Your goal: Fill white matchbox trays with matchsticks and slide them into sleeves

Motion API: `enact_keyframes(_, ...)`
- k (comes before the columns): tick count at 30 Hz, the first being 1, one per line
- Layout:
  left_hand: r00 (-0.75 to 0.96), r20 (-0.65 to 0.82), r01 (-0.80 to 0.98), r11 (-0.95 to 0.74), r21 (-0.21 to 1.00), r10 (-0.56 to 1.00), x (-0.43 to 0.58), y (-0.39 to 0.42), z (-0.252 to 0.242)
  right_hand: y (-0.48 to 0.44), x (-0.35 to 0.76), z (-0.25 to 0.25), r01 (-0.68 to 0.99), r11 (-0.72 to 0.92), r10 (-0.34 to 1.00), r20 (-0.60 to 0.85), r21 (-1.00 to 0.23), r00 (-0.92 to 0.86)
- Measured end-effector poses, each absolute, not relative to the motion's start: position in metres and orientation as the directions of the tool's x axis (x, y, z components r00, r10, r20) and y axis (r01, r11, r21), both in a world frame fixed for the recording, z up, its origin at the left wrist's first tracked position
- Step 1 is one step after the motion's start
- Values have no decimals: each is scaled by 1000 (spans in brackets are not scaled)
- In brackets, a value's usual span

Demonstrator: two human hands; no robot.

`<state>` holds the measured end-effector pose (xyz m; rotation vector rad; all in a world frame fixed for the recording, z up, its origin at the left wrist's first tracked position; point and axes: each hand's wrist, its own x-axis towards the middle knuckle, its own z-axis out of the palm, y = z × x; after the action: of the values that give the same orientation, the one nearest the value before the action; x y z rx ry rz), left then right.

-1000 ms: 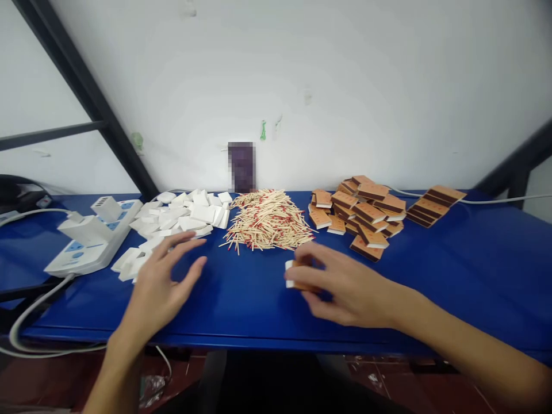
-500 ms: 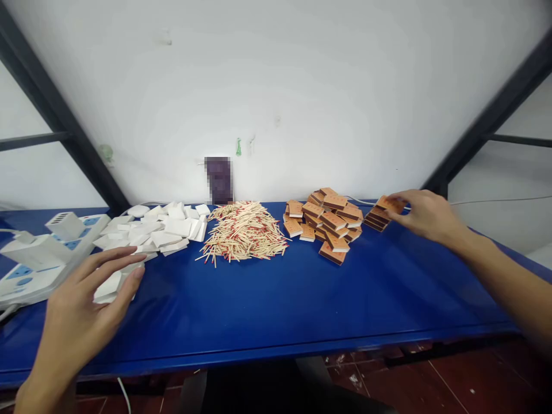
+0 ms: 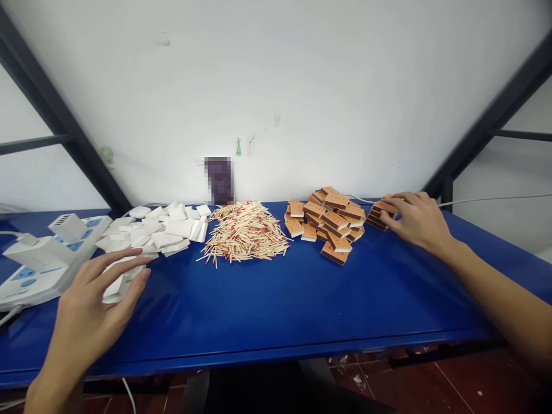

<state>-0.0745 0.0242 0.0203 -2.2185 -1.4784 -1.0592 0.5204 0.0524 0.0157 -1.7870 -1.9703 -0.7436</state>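
The right hand (image 3: 418, 221) is at the far right of the table (image 3: 259, 322), palm down, with fingers and thumb against the near right part of a small stack of matchbox sleeves (image 3: 378, 217); whether it grips them or only touches them cannot be told. The sleeves lie close together beside the matchbox pile, near the wall (image 3: 345, 69). Their visible faces show orange-brown bands alternating with dark brown striking strips; the fingers cover the rest, so the count cannot be established. The left hand (image 3: 92, 305) is unclenched and holds nothing, thumb and fingers apart, at the near end of a heap of white trays (image 3: 172, 227); contact with them cannot be confirmed. The trays are plain white, small and rectangular, heaped at various angles, some tilted against others. Between the trays and the boxes lies a loose mound of matches (image 3: 248, 236), pale sticks with red heads, pointing in all directions, with a few spread at its near edge. The matchboxes (image 3: 334, 219) are stacked unevenly right of the matches: orange-brown tops with small reddish markings, dark brown sides, and white ends on several; one lies at the near edge of the pile. At the far left, a white power strip (image 3: 92, 236) with blue socket panels carries white chargers (image 3: 41, 253).
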Motion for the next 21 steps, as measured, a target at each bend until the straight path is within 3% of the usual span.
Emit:
enact_keyframes(8, 197, 699, 894, -419, 160, 688, -79, 28, 18, 12, 464, 12, 950, 305, 689, 672, 71, -272)
enact_keyframes(13, 155, 658, 973, -229, 27, 737, -100, 30, 10, -10, 431, -5, 857, 507, 651, 612, 90, -449)
enact_keyframes(17, 131, 571, 991, -131, -42, 811, -120, 25, 10, -20, 415, -22, 860, 500, 685, 561, 102, -465)
enact_keyframes(21, 102, 405, 989, -137, 58, 909, -132, 17, 18, -22, 409, -35, 900, 430, 761, 510, 69, -402)
